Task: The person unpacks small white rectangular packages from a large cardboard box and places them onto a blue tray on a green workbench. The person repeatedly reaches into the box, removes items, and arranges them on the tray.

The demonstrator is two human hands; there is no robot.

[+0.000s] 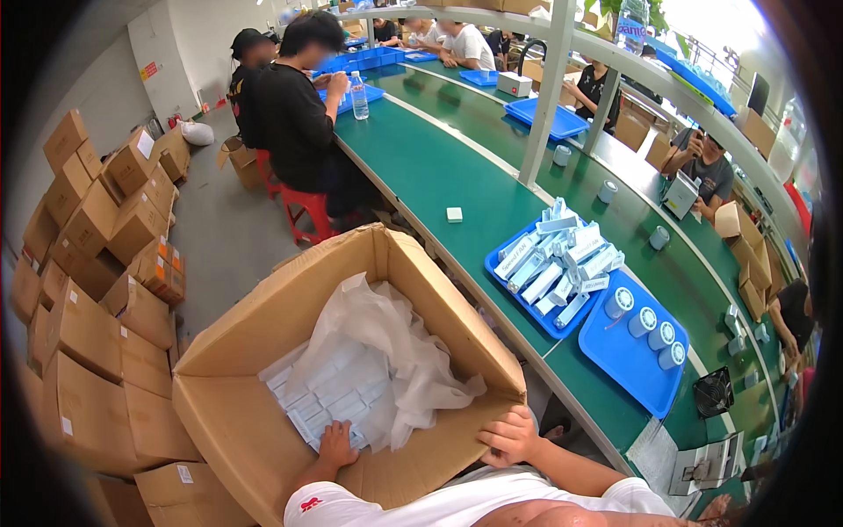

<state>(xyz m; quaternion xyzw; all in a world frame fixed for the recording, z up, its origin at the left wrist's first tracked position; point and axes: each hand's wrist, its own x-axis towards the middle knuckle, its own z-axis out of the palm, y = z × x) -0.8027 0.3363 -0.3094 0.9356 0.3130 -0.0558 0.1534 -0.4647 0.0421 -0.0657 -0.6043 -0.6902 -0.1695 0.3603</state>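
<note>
A large cardboard box (263, 321) stands open in front of me, tilted toward me. Rows of small pale-blue pieces (342, 400) lie inside it, partly covered by a crumpled translucent plastic sheet (395, 351). My left hand (336, 445) reaches into the box, its fingers spread and resting on the near edge of the pale-blue pieces. Over the box's right rim my right hand (509, 435) is curled, gripping the cardboard edge.
Right of the box runs a green workbench (413, 167). It carries a blue tray (562, 329) heaped with pale-blue pieces and another blue tray (623, 351) with several white cylinders. Stacked cartons (105, 351) line the left. A person (299, 114) sits by the bench ahead.
</note>
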